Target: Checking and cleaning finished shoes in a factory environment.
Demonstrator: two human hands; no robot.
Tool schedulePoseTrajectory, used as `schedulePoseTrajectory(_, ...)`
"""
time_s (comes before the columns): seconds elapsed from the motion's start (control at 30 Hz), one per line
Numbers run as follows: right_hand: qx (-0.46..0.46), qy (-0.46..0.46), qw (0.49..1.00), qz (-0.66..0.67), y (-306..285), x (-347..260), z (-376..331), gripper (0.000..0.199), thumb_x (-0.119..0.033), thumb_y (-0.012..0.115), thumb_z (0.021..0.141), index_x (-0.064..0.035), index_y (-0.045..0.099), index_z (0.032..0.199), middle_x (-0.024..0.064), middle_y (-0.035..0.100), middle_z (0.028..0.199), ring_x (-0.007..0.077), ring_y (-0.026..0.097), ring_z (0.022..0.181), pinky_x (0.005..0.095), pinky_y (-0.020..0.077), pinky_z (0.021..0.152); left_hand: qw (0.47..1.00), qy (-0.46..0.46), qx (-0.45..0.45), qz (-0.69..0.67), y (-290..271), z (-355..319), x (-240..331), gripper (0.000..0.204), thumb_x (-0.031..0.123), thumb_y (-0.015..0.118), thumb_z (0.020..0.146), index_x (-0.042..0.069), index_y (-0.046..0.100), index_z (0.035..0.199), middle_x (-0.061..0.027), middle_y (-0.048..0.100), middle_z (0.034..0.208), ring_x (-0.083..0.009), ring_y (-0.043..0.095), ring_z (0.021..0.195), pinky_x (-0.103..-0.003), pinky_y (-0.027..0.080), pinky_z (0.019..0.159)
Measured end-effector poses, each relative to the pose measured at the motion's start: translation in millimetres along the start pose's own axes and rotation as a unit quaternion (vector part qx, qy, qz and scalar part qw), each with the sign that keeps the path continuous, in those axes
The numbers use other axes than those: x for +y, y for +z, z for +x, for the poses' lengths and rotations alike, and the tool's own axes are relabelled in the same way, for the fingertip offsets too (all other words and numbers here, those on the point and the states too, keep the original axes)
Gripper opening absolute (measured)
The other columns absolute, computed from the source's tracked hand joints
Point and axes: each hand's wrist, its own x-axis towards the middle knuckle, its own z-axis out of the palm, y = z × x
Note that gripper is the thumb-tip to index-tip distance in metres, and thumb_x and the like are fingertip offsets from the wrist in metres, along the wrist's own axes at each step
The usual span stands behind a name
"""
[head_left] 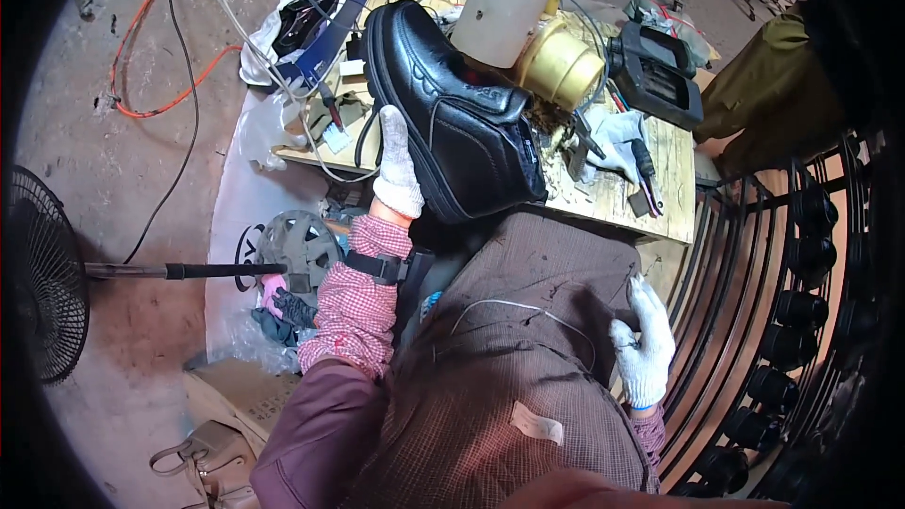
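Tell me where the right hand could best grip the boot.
The boot is probably best taken by its ankle collar, from the right: that end lies nearest the empty right hand, while the left hand holds the sole side.

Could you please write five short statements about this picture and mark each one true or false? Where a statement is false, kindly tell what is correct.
1. The left hand holds a black shoe. True.
2. The right hand also holds the shoe. False: it is apart from the shoe, with its fingers open.
3. Both hands wear white gloves. True.
4. The fan is at the right edge of the picture. False: it is at the left edge.
5. An orange cord lies at the upper left. True.
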Motion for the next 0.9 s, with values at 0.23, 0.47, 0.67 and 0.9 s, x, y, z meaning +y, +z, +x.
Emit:
schedulePoseTrajectory(0.23,-0.009,0.002,1.0,-0.023,6,12,6,0.052,-0.006,0.076,0.085,-0.0032,0.063,0.135,0.0206,0.064,0.137,0.0347,0.065,0.124,0.0394,0.053,0.103,0.997,0.016,0.049,0.061,18,1,12,0.083,0.068,0.052,0.098,0.004,0.046,0.151,-0.0119,0.057,0.145,-0.0249,0.06,0.127,-0.039,0.047,0.112)
schedulePoseTrajectory(0.47,-0.015,-0.016,1.0,-0.021,10,22,23,0.05,-0.007,0.076,0.084,-0.0028,0.064,0.133,0.021,0.065,0.136,0.0357,0.066,0.122,0.0393,0.0534,0.102,0.991,0.062,0.116,0.003,9,10,33,0.075,0.062,0.054,0.1,0.008,0.045,0.152,-0.0142,0.057,0.145,-0.0295,0.06,0.127,-0.046,0.05,0.109)
schedulePoseTrajectory(0.67,-0.025,-0.039,0.999,-0.023,11,19,42,0.049,-0.009,0.075,0.085,-0.0038,0.065,0.132,0.0198,0.067,0.133,0.0357,0.067,0.12,0.0401,0.0536,0.1,0.963,0.178,0.198,0.039,15,56,29,0.087,0.042,0.074,0.095,0.021,0.021,0.161,-0.0082,0.051,0.144,-0.0255,0.059,0.122,-0.048,0.054,0.099)
schedulePoseTrajectory(0.9,-0.041,-0.143,0.987,-0.051,15,-11,86,0.052,-0.015,0.076,0.086,-0.0087,0.065,0.136,0.0167,0.067,0.132,0.033,0.068,0.115,0.0396,0.0548,0.093,0.967,0.167,0.165,0.099,31,82,28,0.121,0.053,0.07,0.093,0.004,-0.016,0.162,-0.0194,0.032,0.164,-0.0304,0.039,0.146,-0.043,0.033,0.119)
